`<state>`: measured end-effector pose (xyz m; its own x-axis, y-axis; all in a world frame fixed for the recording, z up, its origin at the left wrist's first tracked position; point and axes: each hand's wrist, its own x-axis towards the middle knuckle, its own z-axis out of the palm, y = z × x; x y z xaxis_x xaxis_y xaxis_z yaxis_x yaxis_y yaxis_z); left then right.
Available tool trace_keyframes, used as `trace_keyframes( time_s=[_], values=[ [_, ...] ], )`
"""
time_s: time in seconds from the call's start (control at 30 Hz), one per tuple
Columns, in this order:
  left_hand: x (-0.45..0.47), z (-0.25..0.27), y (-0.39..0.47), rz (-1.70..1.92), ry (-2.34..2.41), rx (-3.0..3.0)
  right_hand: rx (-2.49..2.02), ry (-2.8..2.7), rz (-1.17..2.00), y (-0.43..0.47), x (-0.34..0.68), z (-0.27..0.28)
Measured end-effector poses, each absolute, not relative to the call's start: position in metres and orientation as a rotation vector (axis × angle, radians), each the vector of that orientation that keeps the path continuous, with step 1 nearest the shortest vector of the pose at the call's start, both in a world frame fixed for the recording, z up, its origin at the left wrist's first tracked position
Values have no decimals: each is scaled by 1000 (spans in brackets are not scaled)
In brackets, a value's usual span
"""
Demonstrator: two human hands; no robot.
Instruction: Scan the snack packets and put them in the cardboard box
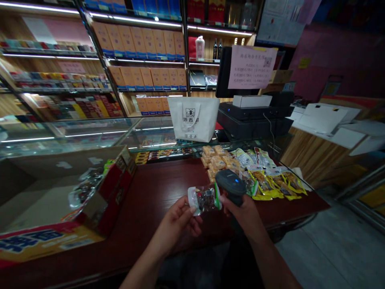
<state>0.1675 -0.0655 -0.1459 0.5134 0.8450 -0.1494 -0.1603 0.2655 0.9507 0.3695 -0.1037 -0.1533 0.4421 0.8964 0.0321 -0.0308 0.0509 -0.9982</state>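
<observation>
Head view, clock directions taken from the small clear packet (pixel 206 202) held near the middle of the picture. At nine o'clock, an open cardboard box (pixel 45 241) with red and yellow outer walls rests on the dark red surface (pixel 147 184); clear packets (pixel 86 188) lie inside against its right-hand wall. The left hand (pixel 182 216), at eight o'clock, grips the clear packet by its white end between thumb and fingers; the packet is raised above the surface, its green-edged end pointing right. At twelve o'clock, a white carrier bag (pixel 194 124) stands upright. At one o'clock, tan wrapped packs (pixel 216 161) lie heaped; farther off in that direction is a monitor (pixel 224 76) bearing a pink notice (pixel 251 66). The right hand (pixel 245 212), between three and four o'clock, is closed around the handle of a dark scanner (pixel 231 182), whose head sits just beside the packet's green edge; whether fingers touch that edge cannot be determined. Toward three o'clock, yellow-edged packets (pixel 267 186) lie on the surface.
</observation>
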Motion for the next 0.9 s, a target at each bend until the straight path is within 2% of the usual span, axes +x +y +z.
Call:
trace_keyframes(
  time_s=[0.4, 0.67, 0.9],
  values=[
    [142, -128, -72, 1134, 1110, 1177, -1342, -1064, 824, -112, 340, -130],
    [127, -124, -63, 1350, 1275, 1342, -1259, -1163, 1145, -131, 325, -121],
    [125, -131, -62, 1351, 1287, 1383, -1290, -1189, 1188, -129, 320, -120]
  ],
)
